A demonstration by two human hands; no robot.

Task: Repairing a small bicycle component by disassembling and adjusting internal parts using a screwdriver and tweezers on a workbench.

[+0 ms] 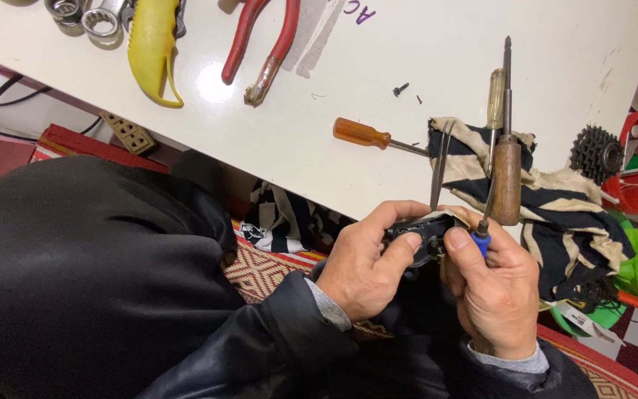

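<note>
My left hand (367, 270) clamps a small black part (424, 235) at the edge of the white worktop (437, 44). My right hand (492, 284) pinches a blue-handled screwdriver (481, 240) against it, beside the striped rag (555, 199) and wooden-handled tool (506, 177).

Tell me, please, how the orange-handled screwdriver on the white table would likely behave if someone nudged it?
The orange-handled screwdriver would probably roll, since its handle looks rounded and the white table is smooth and glossy. It looks stiff and fairly light. Its tip reaches the striped cloth, which might stop it.
</note>
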